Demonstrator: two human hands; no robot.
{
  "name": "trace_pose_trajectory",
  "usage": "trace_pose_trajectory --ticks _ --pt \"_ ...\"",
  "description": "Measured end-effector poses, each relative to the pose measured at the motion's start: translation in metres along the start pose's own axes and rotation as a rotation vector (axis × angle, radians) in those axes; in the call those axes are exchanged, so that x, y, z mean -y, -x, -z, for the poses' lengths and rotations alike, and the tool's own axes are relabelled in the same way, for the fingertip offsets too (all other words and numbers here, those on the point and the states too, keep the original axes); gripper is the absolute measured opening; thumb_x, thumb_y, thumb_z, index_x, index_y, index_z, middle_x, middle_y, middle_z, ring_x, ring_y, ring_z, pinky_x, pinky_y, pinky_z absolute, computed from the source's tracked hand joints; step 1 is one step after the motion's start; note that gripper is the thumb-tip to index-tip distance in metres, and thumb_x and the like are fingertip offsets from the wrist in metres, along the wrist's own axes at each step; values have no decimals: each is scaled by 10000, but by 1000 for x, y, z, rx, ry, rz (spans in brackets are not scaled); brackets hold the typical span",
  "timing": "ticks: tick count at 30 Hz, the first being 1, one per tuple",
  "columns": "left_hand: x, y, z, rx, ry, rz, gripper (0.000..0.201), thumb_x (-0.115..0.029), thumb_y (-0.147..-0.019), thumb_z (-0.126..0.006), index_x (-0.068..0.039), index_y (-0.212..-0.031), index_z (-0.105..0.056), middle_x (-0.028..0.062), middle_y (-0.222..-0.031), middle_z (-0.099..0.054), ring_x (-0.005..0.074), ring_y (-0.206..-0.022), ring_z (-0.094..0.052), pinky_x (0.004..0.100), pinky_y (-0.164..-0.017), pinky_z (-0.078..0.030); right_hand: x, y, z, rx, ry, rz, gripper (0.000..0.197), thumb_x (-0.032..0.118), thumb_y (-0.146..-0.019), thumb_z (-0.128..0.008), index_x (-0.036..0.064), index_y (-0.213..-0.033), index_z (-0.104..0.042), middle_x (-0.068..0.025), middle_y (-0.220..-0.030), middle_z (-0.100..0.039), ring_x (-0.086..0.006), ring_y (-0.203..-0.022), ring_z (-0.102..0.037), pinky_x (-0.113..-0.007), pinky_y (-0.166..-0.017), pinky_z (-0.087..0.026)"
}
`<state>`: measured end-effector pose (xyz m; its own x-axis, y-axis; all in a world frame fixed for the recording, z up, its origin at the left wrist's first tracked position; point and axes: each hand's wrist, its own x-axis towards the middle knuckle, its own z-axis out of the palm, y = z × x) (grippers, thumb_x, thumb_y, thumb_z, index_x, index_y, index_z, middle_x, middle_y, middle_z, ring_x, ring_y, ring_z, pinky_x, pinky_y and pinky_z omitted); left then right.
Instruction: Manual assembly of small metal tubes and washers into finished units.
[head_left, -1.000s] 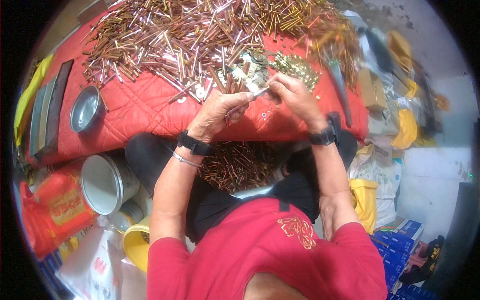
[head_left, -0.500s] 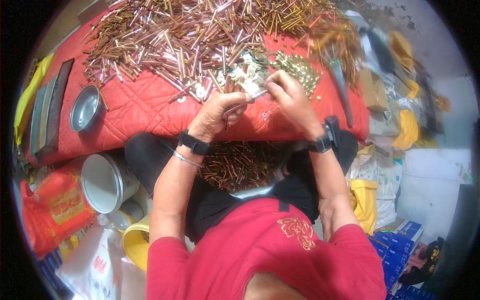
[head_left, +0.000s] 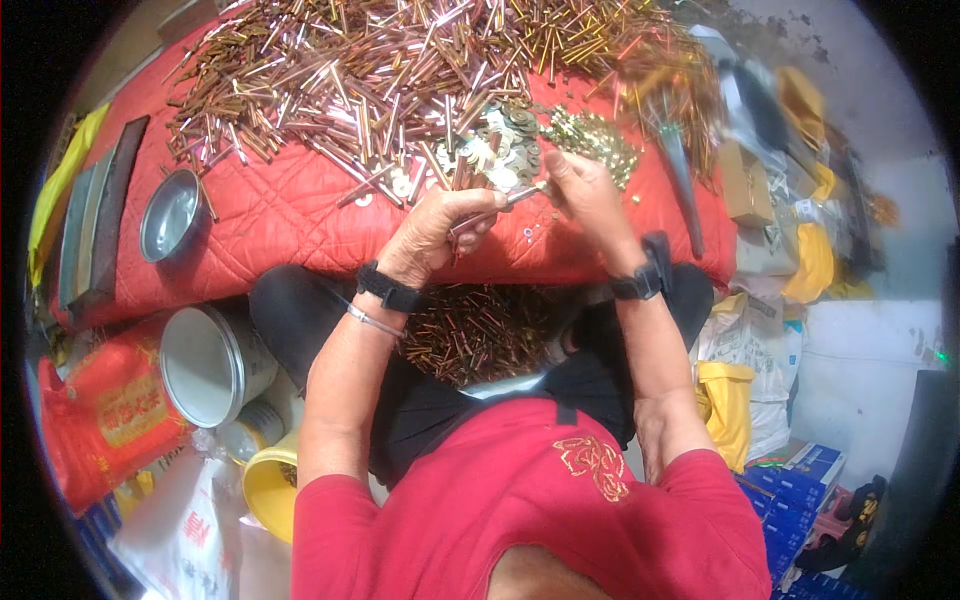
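Note:
My left hand (head_left: 440, 225) is closed around several thin copper-coloured tubes, some of them poking up and down past its fingers. One shiny tube (head_left: 521, 195) sticks out to the right from between thumb and forefinger. At its free end is my right hand (head_left: 592, 200), slightly blurred, with fingers pinched together; a tiny pale-gold bit shows at their tips, too small to name. Just beyond the hands lie flat silvery discs (head_left: 512, 155) and a scatter of small brass-coloured pieces (head_left: 600, 145). A large heap of copper-coloured tubes (head_left: 330, 90) covers the far side.
Everything lies on a red quilted cover (head_left: 270, 215). A metal bowl (head_left: 170, 218) sits at the left. More tubes (head_left: 470, 335) lie below the near edge, between my legs. A white bucket (head_left: 200, 365) stands lower left, blue boxes (head_left: 790, 505) lower right.
My right hand has moved slightly right, away from my left hand, and its fingers have shifted at the tube's end. My left hand keeps its hold, almost unmoved.

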<state>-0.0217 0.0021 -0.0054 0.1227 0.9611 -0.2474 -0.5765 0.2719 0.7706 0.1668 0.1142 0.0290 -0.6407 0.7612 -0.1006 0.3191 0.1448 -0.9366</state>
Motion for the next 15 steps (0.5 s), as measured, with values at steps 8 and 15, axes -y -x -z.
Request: trace_pose_trajectory --ticks 8,15 --pt "1 -3 1 27 52 30 156 -202 -831 -646 -47 -834 -628 -54 -573 -467 12 -412 -342 173 -372 -247 -5 5 -4 -62 71 171 164 181 -875 -642 21 -876 -606 7 -685 -564 -70 -610 -473 -229 -573 -393" --pt "2 -4 -1 13 1 23 173 -212 -832 -649 -40 -835 -629 -55 -574 -468 13 -414 -343 173 -376 -257 -15 5 -9 -72 98 213 313 324 -959 -515 26 -885 -574 -18 -664 -546 -113 -611 -493 -289 -563 -400"
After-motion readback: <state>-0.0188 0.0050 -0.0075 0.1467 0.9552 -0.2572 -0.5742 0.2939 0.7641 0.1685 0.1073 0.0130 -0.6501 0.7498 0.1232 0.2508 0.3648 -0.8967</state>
